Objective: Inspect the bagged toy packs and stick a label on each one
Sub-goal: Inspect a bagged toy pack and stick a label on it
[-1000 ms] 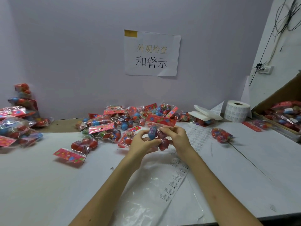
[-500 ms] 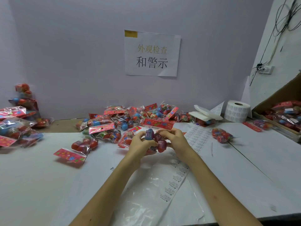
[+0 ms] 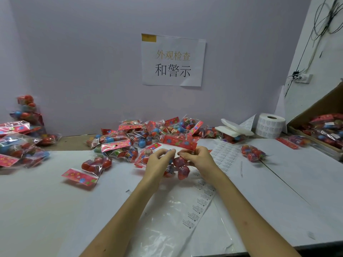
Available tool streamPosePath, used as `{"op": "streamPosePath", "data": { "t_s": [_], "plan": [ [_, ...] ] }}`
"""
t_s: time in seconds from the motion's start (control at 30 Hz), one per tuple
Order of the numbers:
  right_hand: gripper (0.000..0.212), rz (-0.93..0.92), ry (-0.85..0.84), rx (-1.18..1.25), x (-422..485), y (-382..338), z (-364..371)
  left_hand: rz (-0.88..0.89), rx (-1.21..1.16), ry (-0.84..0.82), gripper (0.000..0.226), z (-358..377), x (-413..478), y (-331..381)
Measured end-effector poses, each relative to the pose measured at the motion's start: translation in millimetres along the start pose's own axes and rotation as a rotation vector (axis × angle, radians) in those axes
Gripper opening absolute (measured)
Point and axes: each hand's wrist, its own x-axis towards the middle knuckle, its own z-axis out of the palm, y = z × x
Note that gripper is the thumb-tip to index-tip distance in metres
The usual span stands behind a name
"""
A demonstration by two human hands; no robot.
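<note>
At the far left of the white worktop [image 3: 55, 210] lies a heap of bagged toy packs [image 3: 16, 143]. Right of it, one pack with a red header card [image 3: 89, 169] lies alone. A larger heap of packs [image 3: 148, 134] spreads along the wall, under a paper sign [image 3: 173, 60]. In front of that heap, the person's left hand [image 3: 157, 162] and right hand [image 3: 198, 158] each pinch the top of one toy pack [image 3: 181, 164] with curled fingers; its red balls hang between the hands. Just right of the hands lies a sheet of small labels [image 3: 225, 154], then a single pack [image 3: 252, 153], a white label roll [image 3: 270, 125], and an open cardboard box [image 3: 315, 115] holding more packs.
</note>
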Motion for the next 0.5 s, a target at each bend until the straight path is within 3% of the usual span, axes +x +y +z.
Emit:
{"op": "streamPosePath", "data": {
  "t_s": [0.2,0.5],
  "plan": [
    [0.005,-0.008,-0.021,-0.024,-0.9,-0.6,1.4,-0.006,-0.068,0.063,0.013,-2.0,5.5,-1.3],
    [0.015,0.036,-0.121,0.013,-5.5,-4.4,4.5,0.006,-0.105,0.129,0.03,-2.8,6.2,-1.8]
  ]
}}
